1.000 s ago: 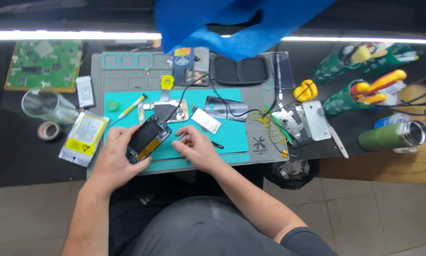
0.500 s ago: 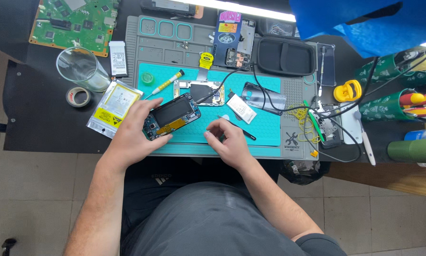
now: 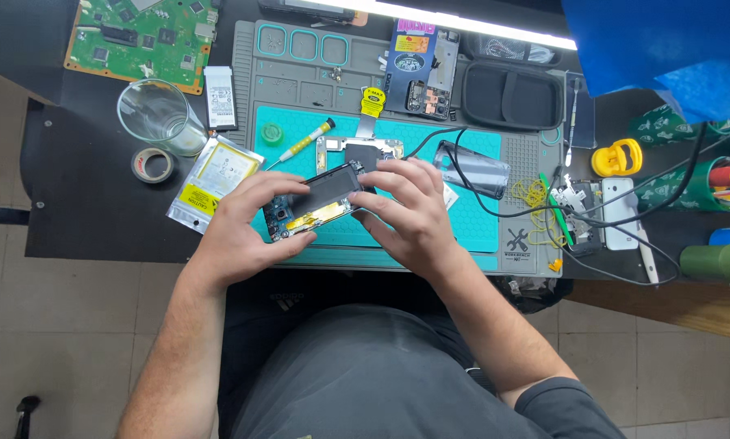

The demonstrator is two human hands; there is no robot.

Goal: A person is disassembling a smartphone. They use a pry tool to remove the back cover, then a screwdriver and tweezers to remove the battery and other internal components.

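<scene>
Both forearms reach forward from the seated person's lap, converging over the near edge of the tabletop (image 3: 97, 211). The left hand (image 3: 239, 232) lies with its back up, fingers curled round the near and left side of an opened phone (image 3: 316, 199), thumb over its upper edge; its grip is closed on the phone. The right hand (image 3: 406, 211) comes in from the right with the wrist bent, fingers spread and bent down onto the phone's right end, its grip also holding the phone. The phone sits tilted, black battery face up with a gold flex strip along its lower edge, just above the teal work mat (image 3: 471, 223).

Just beyond the hands lie a phone frame (image 3: 357, 150) and a yellow-handled screwdriver (image 3: 304, 142). To the left sit a silver battery pouch (image 3: 210, 183), a tape roll (image 3: 152, 165) and a glass cup (image 3: 158, 114). Farthest off are a green circuit board (image 3: 141, 41) and a black zip case (image 3: 511, 93).
</scene>
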